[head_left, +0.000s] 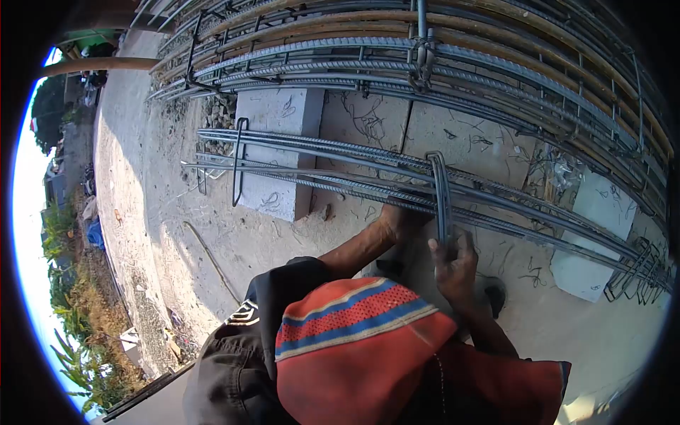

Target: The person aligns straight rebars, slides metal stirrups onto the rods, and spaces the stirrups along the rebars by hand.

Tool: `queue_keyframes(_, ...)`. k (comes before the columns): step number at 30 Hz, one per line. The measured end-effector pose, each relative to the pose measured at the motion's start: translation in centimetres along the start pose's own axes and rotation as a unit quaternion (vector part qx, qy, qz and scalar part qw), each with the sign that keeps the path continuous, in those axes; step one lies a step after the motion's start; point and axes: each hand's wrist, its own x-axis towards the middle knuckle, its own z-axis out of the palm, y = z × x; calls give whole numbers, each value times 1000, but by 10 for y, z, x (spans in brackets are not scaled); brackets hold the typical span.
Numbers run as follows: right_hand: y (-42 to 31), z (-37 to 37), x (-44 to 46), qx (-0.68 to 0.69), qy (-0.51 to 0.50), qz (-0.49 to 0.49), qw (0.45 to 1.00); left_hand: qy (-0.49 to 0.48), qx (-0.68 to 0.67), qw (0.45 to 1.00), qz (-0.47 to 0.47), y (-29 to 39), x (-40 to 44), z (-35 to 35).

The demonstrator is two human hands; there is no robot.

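Note:
Long ribbed steel bars (333,185) run across the middle, raised over pale blocks. A few rectangular steel stirrups (440,191) hang together around the bars. My right hand (457,273) is at their lower end, which lies between its thumb and fingers. Just left of them, my left hand (402,221) reaches under the bars, its fingers hidden behind the steel. Another stirrup (239,163) hangs around the bars farther left.
A large rebar cage (304,60) spans the top. Pale blocks (273,191) (595,234) support the bars at left and right. More stirrups (634,276) cluster at the right end. Wire scraps (365,120) and a thin rod (212,262) lie on the ground.

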Motion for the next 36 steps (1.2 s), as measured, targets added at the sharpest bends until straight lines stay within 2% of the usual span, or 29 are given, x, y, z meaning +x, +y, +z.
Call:
queue_keyframes(1,-3,4,2,12,-2,-11,1000,63,-128,989,-33,-1,-19,4)
queue_keyframes(2,-4,5,3,23,-4,-20,1000,124,-323,929,-130,48,-44,14)
queue_keyframes(3,-4,4,3,23,-6,-16,1000,181,-501,817,-220,85,-58,21)
queue_keyframes(5,-6,14,11,39,-20,-21,999,146,-239,940,-196,113,-65,15)
queue_keyframes(6,-6,18,13,55,-37,15,998,128,-98,970,-182,123,-71,13)
queue_keyframes(9,4,24,17,19,-79,-8,997,125,153,960,-198,135,-59,18)
queue_keyframes(10,8,24,18,14,-71,-36,997,165,115,960,-197,132,-57,20)
queue_keyframes(13,0,8,17,-18,-42,3,999,235,38,962,-133,117,-65,24)
queue_keyframes(14,3,5,14,112,-45,116,986,249,31,960,-122,119,-66,21)
queue_keyframes(16,1,-9,9,117,-17,117,986,267,14,957,-109,130,-71,15)
queue_keyframes(17,1,-20,3,115,3,122,986,265,54,957,-104,134,-73,12)
queue_keyframes(19,11,-40,-6,62,41,110,991,271,110,953,-83,137,-74,6)
queue_keyframes(21,13,-56,-8,15,93,93,991,329,112,930,-115,147,-70,5)
queue_keyframes(22,17,-63,-7,-35,116,80,989,333,48,937,-95,140,-68,-1)
queue_keyframes(25,34,-85,-8,-205,90,69,972,326,73,938,-92,136,-69,-4)
queue_keyframes(27,38,-84,-11,-192,137,56,970,394,66,916,-45,138,-72,3)
queue_keyframes(32,42,-90,-19,-178,202,32,963,426,111,896,-59,124,-85,-27)
queue_keyframes(35,41,-100,-21,-187,224,30,956,451,129,882,40,122,-83,-18)
queue_keyframes(36,42,-104,-22,-185,232,30,954,442,248,857,91,122,-83,-16)
